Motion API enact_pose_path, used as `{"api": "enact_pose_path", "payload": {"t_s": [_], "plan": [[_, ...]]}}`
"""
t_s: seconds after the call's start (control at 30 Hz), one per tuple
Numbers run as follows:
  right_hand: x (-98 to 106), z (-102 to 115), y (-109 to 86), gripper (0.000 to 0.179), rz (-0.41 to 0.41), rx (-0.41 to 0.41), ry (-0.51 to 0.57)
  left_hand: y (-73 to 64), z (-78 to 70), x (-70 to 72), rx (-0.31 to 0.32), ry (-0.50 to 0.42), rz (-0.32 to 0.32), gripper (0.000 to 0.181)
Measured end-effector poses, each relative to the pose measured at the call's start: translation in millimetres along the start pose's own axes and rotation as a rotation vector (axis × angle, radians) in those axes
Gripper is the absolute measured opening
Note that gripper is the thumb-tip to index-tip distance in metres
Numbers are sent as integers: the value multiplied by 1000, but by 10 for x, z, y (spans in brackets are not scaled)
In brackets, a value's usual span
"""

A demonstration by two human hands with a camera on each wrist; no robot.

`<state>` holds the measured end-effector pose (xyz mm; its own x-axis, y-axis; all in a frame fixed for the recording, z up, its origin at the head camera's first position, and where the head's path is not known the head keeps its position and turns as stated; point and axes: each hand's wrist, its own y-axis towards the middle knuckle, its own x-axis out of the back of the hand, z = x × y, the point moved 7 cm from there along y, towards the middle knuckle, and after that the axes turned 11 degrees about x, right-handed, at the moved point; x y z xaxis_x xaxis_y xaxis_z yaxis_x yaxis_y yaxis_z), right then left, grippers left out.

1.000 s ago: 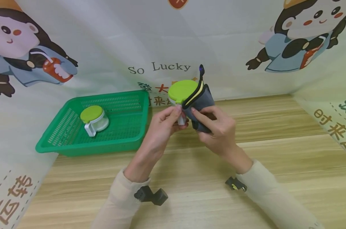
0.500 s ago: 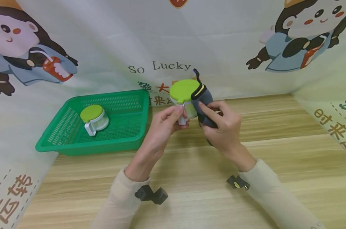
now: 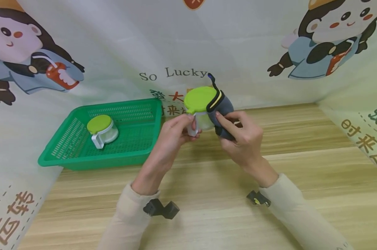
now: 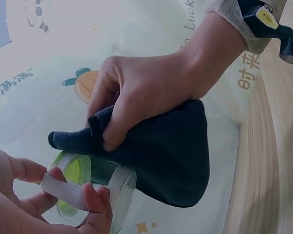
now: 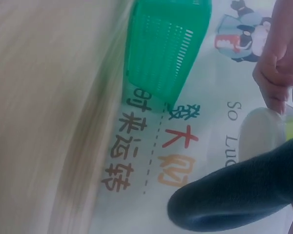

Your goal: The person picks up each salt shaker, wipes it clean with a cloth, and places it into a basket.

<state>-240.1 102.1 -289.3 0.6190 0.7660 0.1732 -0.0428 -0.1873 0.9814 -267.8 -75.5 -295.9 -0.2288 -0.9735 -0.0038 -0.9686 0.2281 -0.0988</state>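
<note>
Since a moment ago, you are drawing the dark cloth (image 3: 223, 114) further round the right side of the cup (image 3: 201, 111), and the cup is sitting a touch lower in your grip.

You are holding the small clear cup with a lime-green lid (image 3: 199, 99) up above the wooden desk (image 3: 300, 166), in front of a cartoon-printed backdrop. Your left hand (image 3: 176, 133) is pinching the cup's white handle (image 3: 191, 129) between thumb and fingertips. Your right hand (image 3: 242, 137) is gripping the cloth, thumb and fingers curled round it, and pressing it against the cup's side. Your two hands are close together, both clamped on what they hold. In the left wrist view, the cloth (image 4: 161, 151) is bunching thickly under your right hand (image 4: 146, 92), with the cup's rim (image 4: 122, 187) peeking out beneath it.

To your left, a green basket (image 3: 138, 152) is resting on the desk, holding a second cup (image 3: 102, 131) with the same green lid.

To wipe well, it likely helps to be keeping the handle pinch firm so the cup is not twisting, spreading the cloth flatter against the wall rather than leaving it bunched, and turning the cup steadily so the cloth is reaching every side. Pressing near the lid could be loosening it.
</note>
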Motion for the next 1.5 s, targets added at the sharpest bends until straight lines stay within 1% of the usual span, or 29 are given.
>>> {"api": "enact_pose_path", "payload": {"t_s": [0.07, 0.17, 0.3, 0.37, 0.43, 0.5, 0.57, 0.67, 0.73, 0.8, 0.87, 0.93, 1.0, 1.03, 1.1, 1.2, 1.27, 1.37, 1.43, 1.5], "plan": [[-7, -9, -2, 28, -15, -16, 37, 0, -12, 15, 0, 20, 3, 32], [4, -69, -15, 26, -52, -84, 64, 6, -15, 32, 13, 50, 17, 32], [41, -162, -38, 25, -79, -178, 41, 17, 4, 39, 36, 73, 63, 30], [49, -176, -41, 25, -83, -192, 36, 18, 10, 47, 45, 69, 80, 30], [46, -154, -30, 25, -84, -175, 42, 19, 12, 62, 48, 49, 84, 29], [34, -117, -12, 26, -79, -146, 63, 15, 7, 77, 46, 34, 76, 29], [28, -117, 6, 27, -81, -148, 112, 20, -7, 77, 40, 22, 66, 28], [29, -192, 6, 27, -84, -222, 195, 15, -31, 54, 24, 46, 69, 29], [33, -283, -16, 26, -85, -309, 235, 8, -32, 40, 19, 66, 86, 30], [27, -369, -45, 25, -51, -391, 259, -4, -22, 33, 18, 97, 108, 30], [11, -453, -76, 24, -14, -483, 312, -14, -11, 30, 13, 113, 129, 31], [-3, -517, -100, 25, 11, -570, 378, -10, -2, 27, 7, 108, 137, 31], [-5, -546, -101, 26, 27, -616, 422, 12, -2, 19, -5, 86, 127, 31], [-7, -539, -95, 26, 36, -623, 433, 22, 0, 20, -9, 72, 116, 31], [-7, -507, -72, 26, 61, -600, 421, 45, 6, 27, -16, 56, 91, 31], [-12, -470, -45, 26, 88, -558, 391, 49, -3, 32, -22, 74, 75, 32], [-21, -490, -49, 27, 93, -572, 402, 32, -14, 31, -22, 107, 94, 32], [-35, -564, -74, 24, 94, -639, 464, -10, -27, 12, -18, 155, 155, 31], [-45, -614, -94, 22, 108, -681, 505, -27, -22, 2, -9, 166, 189, 31], [-53, -639, -104, 21, 133, -701, 533, -31, -7, 2, 7, 155, 199, 31]]}}
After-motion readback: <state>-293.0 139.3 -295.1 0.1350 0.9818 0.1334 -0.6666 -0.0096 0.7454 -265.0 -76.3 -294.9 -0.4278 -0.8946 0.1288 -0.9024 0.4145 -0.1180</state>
